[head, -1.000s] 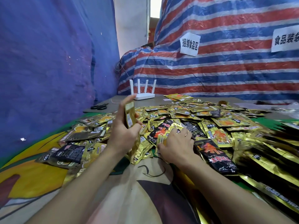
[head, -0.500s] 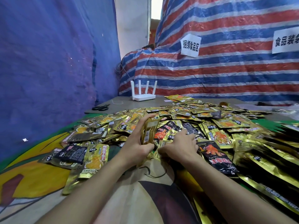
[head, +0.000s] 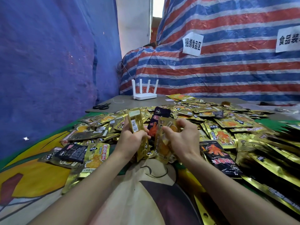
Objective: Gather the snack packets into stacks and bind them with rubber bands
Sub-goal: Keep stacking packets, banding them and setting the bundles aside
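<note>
Well in front of the white router [head: 145,95], at the near edge of the loose packet pile [head: 219,125], left hand [head: 132,138] grips an upright stack of gold packets [head: 135,122], fingers curled round it. Right hand [head: 181,137], just beside, pinches a gold packet [head: 164,142]. Black packet [head: 160,114] sticks up between them, holder unclear; scissors [head: 102,106] lie left of the router.

A sprawling heap of shiny gold and black foil snack packets [head: 227,124] lies flat and overlapping in front of the white four-antenna router [head: 144,93]. Nearer than the router, the left hand [head: 132,140] grips an upright gold foil packet [head: 134,122]. The right hand [head: 183,137] pinches a tilted gold packet with yellow print [head: 162,143], just beside a raised black packet with orange print [head: 155,122].
</note>
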`<state>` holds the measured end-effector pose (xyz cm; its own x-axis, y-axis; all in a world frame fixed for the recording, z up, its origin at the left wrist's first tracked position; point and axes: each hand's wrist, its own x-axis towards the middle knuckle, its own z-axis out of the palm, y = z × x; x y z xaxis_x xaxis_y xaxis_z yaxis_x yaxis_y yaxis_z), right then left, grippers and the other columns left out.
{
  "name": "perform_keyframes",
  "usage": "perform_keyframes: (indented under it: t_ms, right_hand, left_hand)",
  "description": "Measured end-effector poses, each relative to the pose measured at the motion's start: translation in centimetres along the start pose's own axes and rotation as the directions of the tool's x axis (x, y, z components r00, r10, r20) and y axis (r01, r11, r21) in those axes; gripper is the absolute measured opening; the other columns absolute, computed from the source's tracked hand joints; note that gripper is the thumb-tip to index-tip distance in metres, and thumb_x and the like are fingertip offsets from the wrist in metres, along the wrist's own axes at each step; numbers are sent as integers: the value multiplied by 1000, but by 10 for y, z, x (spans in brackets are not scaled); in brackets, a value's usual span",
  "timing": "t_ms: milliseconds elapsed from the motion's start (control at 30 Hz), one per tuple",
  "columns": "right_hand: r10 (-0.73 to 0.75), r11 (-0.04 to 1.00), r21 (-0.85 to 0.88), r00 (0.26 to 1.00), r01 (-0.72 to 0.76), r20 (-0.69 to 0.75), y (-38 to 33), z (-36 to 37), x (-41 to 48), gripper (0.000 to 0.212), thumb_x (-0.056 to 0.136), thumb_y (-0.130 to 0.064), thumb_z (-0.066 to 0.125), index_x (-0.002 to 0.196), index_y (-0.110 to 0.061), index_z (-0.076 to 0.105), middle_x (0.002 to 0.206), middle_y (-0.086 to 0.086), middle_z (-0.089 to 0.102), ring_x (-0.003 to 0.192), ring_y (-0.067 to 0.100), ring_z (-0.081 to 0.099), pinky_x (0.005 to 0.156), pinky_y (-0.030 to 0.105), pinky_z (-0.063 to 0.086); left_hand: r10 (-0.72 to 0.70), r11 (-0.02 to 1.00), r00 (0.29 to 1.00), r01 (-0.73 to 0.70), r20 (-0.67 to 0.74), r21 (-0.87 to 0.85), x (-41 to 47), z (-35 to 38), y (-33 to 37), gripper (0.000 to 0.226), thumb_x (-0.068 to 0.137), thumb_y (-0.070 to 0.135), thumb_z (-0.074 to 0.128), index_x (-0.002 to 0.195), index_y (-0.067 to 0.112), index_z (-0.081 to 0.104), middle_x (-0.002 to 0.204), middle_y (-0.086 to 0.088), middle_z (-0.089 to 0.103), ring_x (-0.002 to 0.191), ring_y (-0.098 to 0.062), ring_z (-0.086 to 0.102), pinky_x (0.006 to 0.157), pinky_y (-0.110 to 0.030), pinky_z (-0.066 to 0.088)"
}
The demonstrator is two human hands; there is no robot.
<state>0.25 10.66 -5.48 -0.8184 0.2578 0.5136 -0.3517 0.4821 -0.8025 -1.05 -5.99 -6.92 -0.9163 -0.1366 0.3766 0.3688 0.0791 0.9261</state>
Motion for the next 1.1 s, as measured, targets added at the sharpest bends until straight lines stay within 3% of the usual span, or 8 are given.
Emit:
perform_keyframes:
  t_ms: [300, 467, 567, 633, 767, 867, 1000, 1100]
  right_hand:
    - [-43, 982, 181, 998, 51, -49, 4, 3, 3, 26, 94, -39, 69, 101, -22, 51, 85, -9, 65, 77, 3, 65, 54, 13, 51]
    - [33, 957, 287, 999, -36, 16, 6, 8, 3, 28, 97, -39, 64, 111, -21, 47, 99, -4, 63, 91, 14, 66, 70, 26, 56]
    - [138, 899, 420, 990, -125, -1, 1, 5, 5, 23, 104, -37, 52, 125, -34, 43, 111, -1, 57, 99, 22, 63, 80, 43, 58]
    - [210, 864, 470, 978, -180, -12, -2, 1, 10, 22, 108, -35, 41, 129, -39, 47, 121, 3, 58, 102, 23, 59, 84, 44, 53]
    - [358, 591, 696, 906, -407, 225, -11, -4, 11, 49, 104, -57, 36, 136, -25, 54, 100, 1, 53, 78, 15, 50, 57, 25, 43]
    - [311, 431, 754, 866, -495, 391, -20, -7, 6, 70, 89, -72, 48, 135, -19, 52, 85, 3, 47, 54, 9, 40, 40, 22, 34]
    - [274, 472, 717, 858, -513, 434, -28, -1, -2, 85, 74, -74, 56, 130, -10, 55, 92, 8, 58, 61, 14, 48, 59, 30, 41]
    - [236, 404, 719, 824, -565, 515, -31, 3, -8, 94, 86, -81, 38, 126, 0, 63, 109, 19, 66, 94, 33, 66, 92, 46, 51]
  left_hand:
    - [19, 999, 1000, -19, 8, -32, -2, 4, 2, 39, 82, -8, 63, 119, 3, 56, 81, 1, 70, 81, -25, 68, 67, -25, 55]
    - [20, 999, 999, -19, 27, -49, -7, 2, 7, 43, 82, -8, 62, 119, 13, 59, 79, -3, 60, 73, -18, 62, 60, -21, 54]
    - [-94, 989, 994, 99, 47, -114, -11, 2, 15, 14, 76, 11, 69, 77, 22, 77, 102, -14, 70, 97, -35, 68, 81, -40, 60]
    - [-137, 974, 989, 146, 62, -175, -14, 3, 22, 28, 81, 8, 65, 63, 25, 79, 119, -19, 67, 103, -40, 68, 89, -51, 58]
    - [-173, 906, 976, 210, 132, -366, -16, 8, 34, 47, 87, 0, 58, 51, 27, 73, 79, -14, 64, 64, -27, 65, 70, -44, 55]
    - [-155, 898, 980, 192, 125, -395, -18, 13, 40, 39, 85, 8, 62, 70, 43, 72, 61, 0, 52, 51, -17, 49, 56, -30, 44]
    - [-183, 828, 937, 310, 298, -467, -25, 24, 43, 19, 80, 6, 66, 88, 15, 50, 58, -2, 54, 41, -14, 51, 43, -22, 44]
    - [-40, 896, 944, 178, 326, -407, -31, 35, 35, 25, 69, 6, 72, 92, 17, 71, 75, -5, 70, 64, -22, 66, 62, -34, 53]
